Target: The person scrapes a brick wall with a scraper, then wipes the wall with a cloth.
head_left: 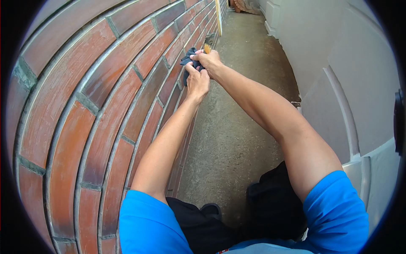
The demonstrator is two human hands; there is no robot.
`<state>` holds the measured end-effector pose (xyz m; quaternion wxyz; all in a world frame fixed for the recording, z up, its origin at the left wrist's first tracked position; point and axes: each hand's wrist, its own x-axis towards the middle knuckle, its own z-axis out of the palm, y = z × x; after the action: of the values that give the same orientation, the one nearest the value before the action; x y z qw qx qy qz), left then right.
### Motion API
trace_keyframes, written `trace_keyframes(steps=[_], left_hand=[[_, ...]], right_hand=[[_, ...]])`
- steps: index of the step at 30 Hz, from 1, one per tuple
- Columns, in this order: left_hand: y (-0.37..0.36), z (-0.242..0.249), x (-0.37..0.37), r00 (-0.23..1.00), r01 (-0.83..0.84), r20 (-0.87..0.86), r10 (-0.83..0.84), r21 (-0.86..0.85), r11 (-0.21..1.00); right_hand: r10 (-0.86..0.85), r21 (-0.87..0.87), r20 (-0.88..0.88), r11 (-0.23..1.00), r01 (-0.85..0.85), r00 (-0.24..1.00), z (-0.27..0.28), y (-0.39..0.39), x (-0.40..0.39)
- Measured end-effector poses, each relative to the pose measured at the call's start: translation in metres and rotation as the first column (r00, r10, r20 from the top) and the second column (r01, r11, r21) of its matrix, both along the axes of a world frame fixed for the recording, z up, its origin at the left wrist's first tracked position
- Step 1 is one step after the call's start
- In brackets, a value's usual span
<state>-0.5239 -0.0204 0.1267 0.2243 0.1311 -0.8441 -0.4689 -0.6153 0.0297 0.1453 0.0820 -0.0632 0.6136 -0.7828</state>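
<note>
Both hands are together in front of the red brick wall (112,156), at the upper middle of the view. A crumpled dark cloth (189,57) is pinched in my left hand (197,81), its lower end hanging beside the wrist. My right hand (208,62) is closed just above and to the right, with its fingers on the same cloth. A small tan, brush-like thing (207,48) sticks up at the fingers of my right hand; how it is held is partly hidden.
A narrow concrete floor (228,127) runs ahead between the brick wall and a pale panelled wall (338,72). A light wooden strip (218,17) stands against the bricks farther on. A brown curved object (246,6) lies at the far end.
</note>
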Motion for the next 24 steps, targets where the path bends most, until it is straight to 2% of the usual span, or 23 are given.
trace_keyframes(steps=[3, 4, 7, 8, 11, 12, 15, 17, 19, 21, 22, 23, 24], left_hand=[[-0.003, -0.001, -0.001, 0.998, 0.009, -0.063, -0.006, 0.047, 0.999], [-0.003, 0.001, 0.001, 0.997, -0.022, -0.069, 0.023, 0.013, 1.000], [-0.009, -0.001, -0.005, 0.982, -0.066, -0.174, 0.069, 0.018, 0.998], [-0.016, -0.021, -0.024, 0.927, -0.107, -0.362, 0.098, -0.005, 0.994], [-0.019, -0.026, -0.020, 0.952, 0.126, -0.295, -0.079, 0.146, 0.981], [-0.008, -0.023, -0.011, 0.945, 0.080, -0.327, -0.027, 0.149, 0.986], [-0.007, -0.031, 0.000, 0.937, 0.030, -0.349, -0.013, 0.043, 0.999], [-0.010, -0.038, 0.006, 0.903, -0.107, -0.423, 0.069, -0.066, 0.992], [-0.016, -0.045, 0.010, 0.852, -0.246, -0.506, 0.136, -0.157, 0.957], [-0.030, -0.048, 0.014, 0.873, -0.207, -0.471, 0.126, -0.125, 0.970], [-0.036, -0.049, 0.016, 0.874, -0.203, -0.472, 0.116, -0.139, 0.969], [-0.042, -0.050, 0.018, 0.876, -0.202, -0.470, 0.108, -0.154, 0.967], [-0.040, -0.047, 0.022, 0.898, -0.172, -0.420, 0.129, -0.066, 0.983]], right_hand=[[0.084, -0.114, -0.006, 0.990, -0.084, 0.996, 0.002, 0.003, -0.001], [0.138, -0.214, -0.013, 0.967, -0.138, 0.990, 0.001, 0.003, -0.003], [0.293, -0.497, -0.068, 0.819, -0.287, 0.954, 0.004, 0.003, -0.006], [0.236, -0.528, -0.026, 0.822, -0.213, 0.971, 0.008, 0.003, -0.002], [0.123, -0.628, 0.046, 0.775, -0.067, 0.991, -0.001, -0.006, -0.029], [0.087, -0.659, 0.076, 0.752, -0.016, 0.993, -0.004, -0.009, -0.035], [-0.096, -0.301, -0.167, 0.953, 0.042, 0.981, -0.016, -0.013, -0.026], [-0.074, -0.307, -0.291, 0.952, -0.020, 0.954, -0.015, -0.020, -0.004], [-0.031, -0.208, -0.542, 0.973, -0.098, 0.840, -0.028, -0.049, -0.006], [0.053, -0.222, -0.383, 0.964, -0.147, 0.922, -0.022, -0.049, 0.008], [0.035, -0.234, -0.378, 0.963, -0.132, 0.925, -0.021, -0.050, 0.007], [-0.037, -0.154, -0.423, 0.988, -0.032, 0.905, -0.018, -0.052, 0.004], [-0.123, -0.139, -0.446, 0.988, 0.067, 0.886, -0.018, -0.056, -0.005]])
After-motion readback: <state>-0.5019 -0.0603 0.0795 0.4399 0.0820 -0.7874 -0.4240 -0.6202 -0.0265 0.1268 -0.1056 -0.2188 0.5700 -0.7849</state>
